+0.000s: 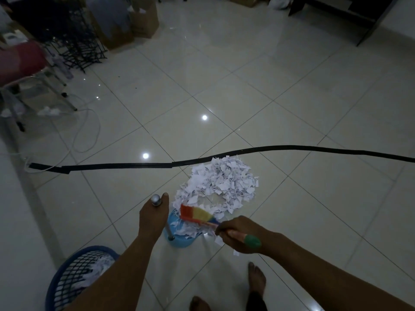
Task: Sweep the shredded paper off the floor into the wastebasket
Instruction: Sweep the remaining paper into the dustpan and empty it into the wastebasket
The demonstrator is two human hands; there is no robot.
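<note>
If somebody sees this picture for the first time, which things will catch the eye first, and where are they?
First the white paper pile on the floor at centre, just below the black strip that crosses the tiles. Next, the right hand holds a rainbow brush at the pile's near edge, over a blue dustpan whose upright handle the left hand grips. A blue basket with paper inside stands at bottom left.

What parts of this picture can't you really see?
- Wastebasket: head view, the left arm and bottom edge hide most of it.
- Dustpan: paper and brush cover its tray.
- Left hand: fingers hidden behind the hand.
- Boxes: far, dark, blurred.
</note>
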